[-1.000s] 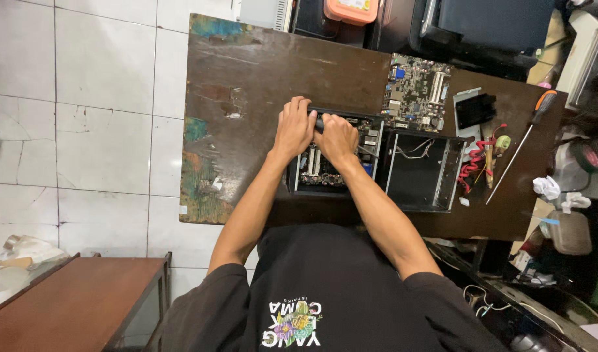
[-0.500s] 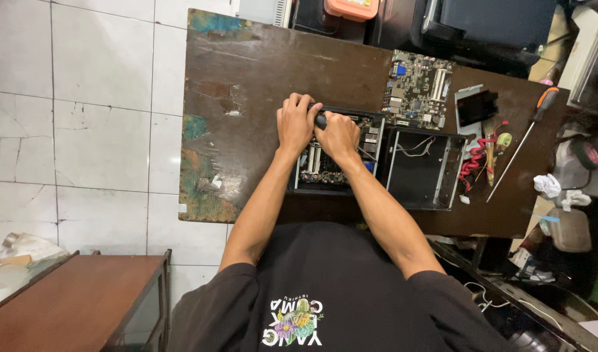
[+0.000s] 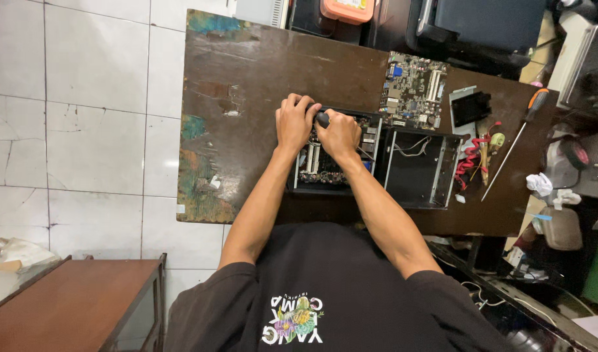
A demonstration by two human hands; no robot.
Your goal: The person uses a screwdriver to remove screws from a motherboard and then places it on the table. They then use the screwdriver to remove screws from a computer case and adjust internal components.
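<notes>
Hands crowd the open case (image 3: 377, 160): right hand (image 3: 340, 133) is clenched on a dark handle (image 3: 322, 118) (likely a screwdriver), left hand (image 3: 295, 122) braced beside. A slip could gouge the board (image 3: 322, 166) beneath.

Both hands (image 3: 317, 127) over open computer case (image 3: 377, 156)

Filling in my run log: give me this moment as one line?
left hand: on case edge | right hand: gripping black handle | both over board in case | spare board, screwdriver aside on table
</notes>
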